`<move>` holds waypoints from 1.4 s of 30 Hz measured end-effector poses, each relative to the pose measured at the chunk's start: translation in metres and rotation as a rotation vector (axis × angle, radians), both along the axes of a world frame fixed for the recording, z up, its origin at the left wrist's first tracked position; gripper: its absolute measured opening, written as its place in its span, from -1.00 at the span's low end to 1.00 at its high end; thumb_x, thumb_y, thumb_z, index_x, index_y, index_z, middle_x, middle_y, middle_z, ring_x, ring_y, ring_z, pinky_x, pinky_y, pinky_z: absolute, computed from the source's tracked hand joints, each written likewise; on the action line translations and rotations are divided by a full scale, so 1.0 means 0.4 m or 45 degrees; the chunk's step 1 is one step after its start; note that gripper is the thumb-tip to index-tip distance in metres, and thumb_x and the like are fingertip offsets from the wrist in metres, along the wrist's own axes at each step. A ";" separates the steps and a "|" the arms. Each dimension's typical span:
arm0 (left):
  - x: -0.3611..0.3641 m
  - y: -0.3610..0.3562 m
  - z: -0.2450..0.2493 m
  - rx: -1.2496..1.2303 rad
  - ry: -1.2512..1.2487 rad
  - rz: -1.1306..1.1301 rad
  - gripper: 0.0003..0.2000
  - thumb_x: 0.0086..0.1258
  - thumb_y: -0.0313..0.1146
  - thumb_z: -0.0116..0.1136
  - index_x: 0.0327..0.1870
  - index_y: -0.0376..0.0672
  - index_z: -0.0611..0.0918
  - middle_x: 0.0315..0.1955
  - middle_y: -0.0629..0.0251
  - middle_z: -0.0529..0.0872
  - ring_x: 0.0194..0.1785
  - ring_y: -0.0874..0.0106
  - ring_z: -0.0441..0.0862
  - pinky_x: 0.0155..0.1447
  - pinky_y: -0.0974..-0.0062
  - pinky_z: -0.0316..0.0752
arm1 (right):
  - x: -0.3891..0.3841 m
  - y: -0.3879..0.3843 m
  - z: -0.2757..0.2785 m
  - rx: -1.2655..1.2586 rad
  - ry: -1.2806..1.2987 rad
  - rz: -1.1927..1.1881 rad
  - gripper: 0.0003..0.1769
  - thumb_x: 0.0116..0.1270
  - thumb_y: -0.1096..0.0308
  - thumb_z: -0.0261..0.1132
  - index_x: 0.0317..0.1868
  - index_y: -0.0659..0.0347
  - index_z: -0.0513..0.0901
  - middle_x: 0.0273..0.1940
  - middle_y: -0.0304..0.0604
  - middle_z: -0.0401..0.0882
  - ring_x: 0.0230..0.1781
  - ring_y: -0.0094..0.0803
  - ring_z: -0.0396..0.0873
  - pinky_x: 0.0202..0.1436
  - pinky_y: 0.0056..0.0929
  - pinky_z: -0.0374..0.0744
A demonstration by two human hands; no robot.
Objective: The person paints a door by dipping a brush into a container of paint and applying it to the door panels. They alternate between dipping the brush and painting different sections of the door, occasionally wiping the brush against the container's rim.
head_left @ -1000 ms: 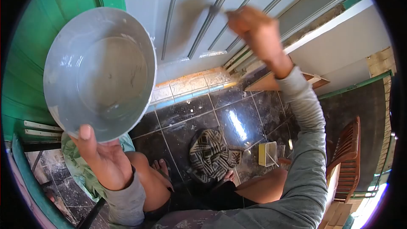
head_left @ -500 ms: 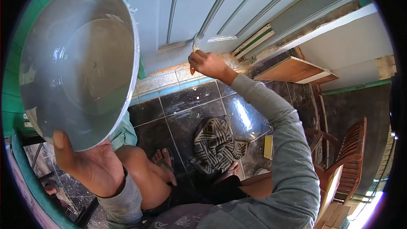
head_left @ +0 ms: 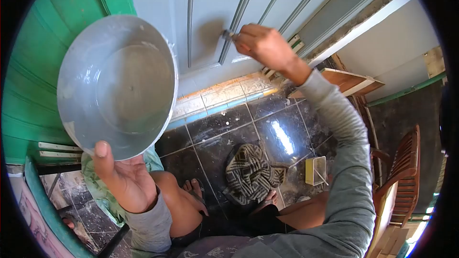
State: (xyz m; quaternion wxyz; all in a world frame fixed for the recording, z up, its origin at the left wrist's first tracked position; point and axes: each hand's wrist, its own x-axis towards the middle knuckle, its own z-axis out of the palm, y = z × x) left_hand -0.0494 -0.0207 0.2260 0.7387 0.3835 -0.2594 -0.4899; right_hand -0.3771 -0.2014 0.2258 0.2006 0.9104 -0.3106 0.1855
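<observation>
My left hand (head_left: 126,181) grips the rim of a large grey bowl (head_left: 129,88), thumb over the edge and fingers beneath; the bowl is tilted and its inside is coated grey. My right hand (head_left: 263,45) is closed round a small paintbrush (head_left: 228,35), its bristles close to a raised moulding on the grey panelled door (head_left: 210,0). Whether the bristles touch the door I cannot tell. Most of the brush handle is hidden by my fingers.
A patterned cloth (head_left: 253,174) lies on the dark tiled floor (head_left: 215,141) by my feet. Right of it is a yellow container (head_left: 315,171). A wooden chair (head_left: 404,177) stands at the right, a wooden board (head_left: 346,82) by the wall. Green panelling (head_left: 48,67) is at the left.
The view has shifted. My right hand and the brush have moved up along the moulding, away from the door's bottom edge. The bowl appears lower and further right, still in my left hand.
</observation>
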 end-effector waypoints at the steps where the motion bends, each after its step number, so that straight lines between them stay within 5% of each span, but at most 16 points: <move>1: -0.004 -0.001 -0.003 0.007 -0.005 0.019 -0.30 0.47 -0.04 0.12 0.52 -0.19 0.22 0.45 0.08 0.36 0.44 0.10 0.41 0.40 -0.16 0.41 | -0.002 0.005 0.055 -0.026 0.005 -0.004 -0.90 0.27 0.34 0.33 -0.30 0.19 0.65 -0.35 -0.20 0.57 -0.30 -0.29 0.64 -0.27 -0.32 0.67; 3: -0.019 -0.011 0.002 -0.014 -0.018 0.056 -0.31 0.47 -0.04 0.12 0.51 -0.21 0.23 0.45 0.10 0.36 0.43 0.11 0.42 0.38 -0.15 0.44 | 0.008 0.030 0.188 -0.115 -0.019 -0.063 -0.89 0.28 0.34 0.33 -0.29 0.20 0.65 -0.34 -0.19 0.56 -0.29 -0.25 0.62 -0.26 -0.29 0.66; 4: -0.027 -0.016 0.007 -0.048 0.047 0.011 -0.26 0.40 -0.13 0.23 0.54 0.02 0.16 0.42 0.18 0.34 0.39 0.22 0.42 0.30 0.17 0.50 | 0.010 0.037 0.254 -0.124 -0.030 -0.045 -0.88 0.29 0.34 0.32 -0.30 0.22 0.66 -0.35 -0.18 0.56 -0.30 -0.22 0.62 -0.25 -0.27 0.65; 10: -0.061 -0.033 0.015 0.038 -0.005 0.064 -0.16 0.31 -0.14 0.32 0.53 0.05 0.06 0.43 0.18 0.28 0.40 0.17 0.39 0.25 0.08 0.53 | 0.017 0.051 0.567 -0.351 -0.026 -0.064 -0.86 0.29 0.37 0.34 -0.35 0.28 0.67 -0.39 -0.12 0.60 -0.36 -0.12 0.64 -0.20 -0.21 0.64; 17: -0.085 -0.055 0.003 0.099 0.021 0.033 -0.17 0.29 -0.22 0.36 0.49 0.09 0.07 0.29 0.23 0.39 0.24 0.30 0.48 0.00 0.33 0.65 | 0.027 0.059 0.774 -0.590 0.056 -0.107 -0.85 0.27 0.38 0.39 -0.38 0.29 0.67 -0.39 -0.03 0.66 -0.31 -0.14 0.69 -0.17 -0.17 0.64; 21: -0.101 -0.062 0.004 0.144 0.038 0.069 -0.18 0.28 -0.21 0.37 0.48 0.09 0.09 0.27 0.24 0.42 0.20 0.33 0.50 -0.07 0.41 0.65 | 0.025 0.126 0.893 -0.715 -0.068 -0.214 -0.90 0.35 0.45 0.34 -0.25 0.33 0.73 -0.33 -0.07 0.70 -0.49 -0.42 0.63 -0.44 -0.53 0.65; 22: -0.103 -0.057 0.003 0.138 0.044 0.055 -0.18 0.28 -0.21 0.37 0.49 0.09 0.09 0.28 0.24 0.41 0.22 0.32 0.50 -0.05 0.38 0.65 | 0.021 0.126 0.871 -0.817 -0.098 0.069 -0.85 0.39 0.44 0.25 -0.29 0.35 0.67 -0.38 -0.07 0.67 -0.53 -0.41 0.59 -0.46 -0.46 0.61; 26: -0.095 -0.042 0.010 0.075 0.059 0.019 -0.18 0.30 -0.22 0.35 0.49 0.10 0.08 0.32 0.23 0.39 0.27 0.27 0.47 0.05 0.24 0.63 | -0.025 0.075 0.707 -1.198 0.073 0.055 -0.86 0.28 0.34 0.32 -0.17 0.15 0.62 -0.36 -0.24 0.46 -0.38 -0.39 0.59 -0.41 -0.44 0.63; 31: -0.083 -0.029 0.014 0.048 -0.004 0.044 -0.18 0.32 -0.16 0.32 0.50 0.10 0.05 0.36 0.18 0.35 0.31 0.18 0.48 0.14 0.04 0.60 | -0.043 0.088 0.393 -0.921 0.347 -0.076 -0.88 0.13 0.46 0.32 -0.28 0.22 0.62 -0.33 -0.26 0.44 -0.30 -0.52 0.60 -0.52 -0.55 0.64; 32: -0.085 -0.028 0.012 0.046 -0.051 0.049 -0.17 0.32 -0.10 0.30 0.52 0.09 0.03 0.38 0.13 0.32 0.31 0.14 0.48 0.13 0.02 0.60 | -0.043 0.093 0.340 -0.762 0.442 -0.108 -0.79 0.21 0.40 0.35 -0.14 0.24 0.66 -0.31 -0.28 0.47 -0.33 -0.55 0.57 -0.51 -0.61 0.64; 36: -0.094 -0.023 0.008 0.038 -0.093 0.058 -0.16 0.32 -0.03 0.30 0.52 0.10 0.03 0.39 0.10 0.30 0.31 0.09 0.50 0.11 0.00 0.61 | -0.043 0.114 0.393 -0.617 0.348 0.143 -0.95 0.17 0.40 0.32 -0.37 0.16 0.61 -0.28 -0.29 0.54 -0.27 -0.49 0.62 -0.46 -0.51 0.67; 40: -0.121 -0.028 0.006 0.039 -0.084 0.023 -0.16 0.30 -0.03 0.32 0.50 0.10 0.05 0.35 0.12 0.33 0.28 0.08 0.52 0.08 0.02 0.62 | -0.029 0.126 0.645 -0.856 -0.224 0.009 -0.89 0.28 0.36 0.28 -0.22 0.17 0.60 -0.28 -0.19 0.53 -0.25 -0.32 0.64 -0.33 -0.36 0.66; 42: -0.136 -0.031 0.002 0.049 -0.090 0.012 -0.15 0.29 -0.04 0.34 0.49 0.10 0.05 0.34 0.13 0.34 0.25 0.09 0.53 0.08 0.02 0.62 | -0.005 0.091 0.668 -0.908 -0.233 0.009 -0.90 0.27 0.38 0.27 -0.23 0.18 0.59 -0.28 -0.18 0.53 -0.25 -0.32 0.65 -0.33 -0.37 0.67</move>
